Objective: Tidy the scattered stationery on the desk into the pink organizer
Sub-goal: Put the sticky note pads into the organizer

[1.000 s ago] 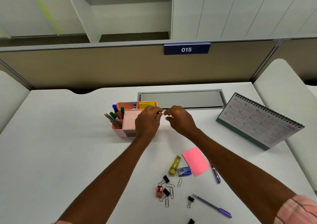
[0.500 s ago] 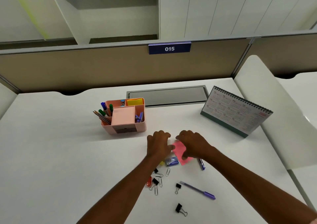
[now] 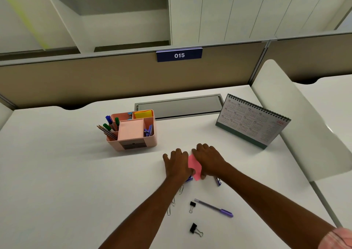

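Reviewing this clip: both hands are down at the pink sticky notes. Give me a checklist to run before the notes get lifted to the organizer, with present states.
1. Both hands on the pink sticky notes: ok, left hand and right hand flank it.
2. Firm grip on the notes: cannot tell, fingertips are hidden.
3. Notes free of neighbouring items: cannot tell, a small blue item lies at their near edge.
4. Path to the pink organizer: ok, bare desk lies between.
5. Free slot in the organizer: cannot tell, compartments hold pens, pencils, yellow notes.
6. Other stationery remaining: not ok, purple pen and binder clips lie loose.
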Tool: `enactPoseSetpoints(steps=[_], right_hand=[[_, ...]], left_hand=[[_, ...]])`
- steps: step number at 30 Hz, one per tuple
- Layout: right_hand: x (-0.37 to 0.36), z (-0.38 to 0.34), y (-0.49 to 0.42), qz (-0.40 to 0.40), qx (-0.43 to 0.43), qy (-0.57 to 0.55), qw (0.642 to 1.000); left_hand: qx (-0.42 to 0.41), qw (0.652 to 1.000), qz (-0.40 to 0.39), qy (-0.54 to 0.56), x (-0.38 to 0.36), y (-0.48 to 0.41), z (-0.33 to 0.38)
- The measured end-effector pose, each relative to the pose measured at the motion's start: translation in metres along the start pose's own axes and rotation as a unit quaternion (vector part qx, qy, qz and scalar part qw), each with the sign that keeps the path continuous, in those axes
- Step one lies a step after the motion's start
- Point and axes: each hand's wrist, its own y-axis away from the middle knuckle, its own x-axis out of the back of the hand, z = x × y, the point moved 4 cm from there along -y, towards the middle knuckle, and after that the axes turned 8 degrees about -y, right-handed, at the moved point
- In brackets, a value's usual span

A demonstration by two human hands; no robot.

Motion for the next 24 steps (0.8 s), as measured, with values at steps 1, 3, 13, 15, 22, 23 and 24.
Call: enactPoseSetpoints(steps=[1, 3, 13, 15, 22, 23, 24], right_hand=[[0.0, 0.001, -0.001, 0.001, 0.0, -0.001, 1.0], [0.0, 0.002, -0.002, 0.0, 0.0, -0.002, 1.0], [0.036, 0.013, -0.005, 0.049, 0.007, -0.095, 0.994], [0.054, 0.016, -0.01, 0.075, 0.011, -0.111, 0.991], [0.122, 0.003, -0.032, 0.207, 0.074, -0.149, 0.964], [0.13, -0.001, -0.035, 0.227, 0.084, -0.161, 0.957], [0.138, -0.006, -0.038, 0.244, 0.093, -0.172, 0.95]], left_hand=[[0.006, 1.0, 0.002, 0.004, 0.0, -0.001, 0.0], [0.018, 1.0, 0.004, 0.021, 0.0, -0.004, 0.0], [0.052, 0.98, 0.111, 0.154, 0.024, -0.008, -0.013], [0.053, 0.973, 0.135, 0.182, 0.032, -0.008, -0.02], [0.031, 0.922, 0.273, 0.274, 0.086, -0.005, -0.053], [0.021, 0.914, 0.304, 0.269, 0.096, -0.004, -0.06], [0.014, 0.907, 0.33, 0.259, 0.106, -0.003, -0.067]])
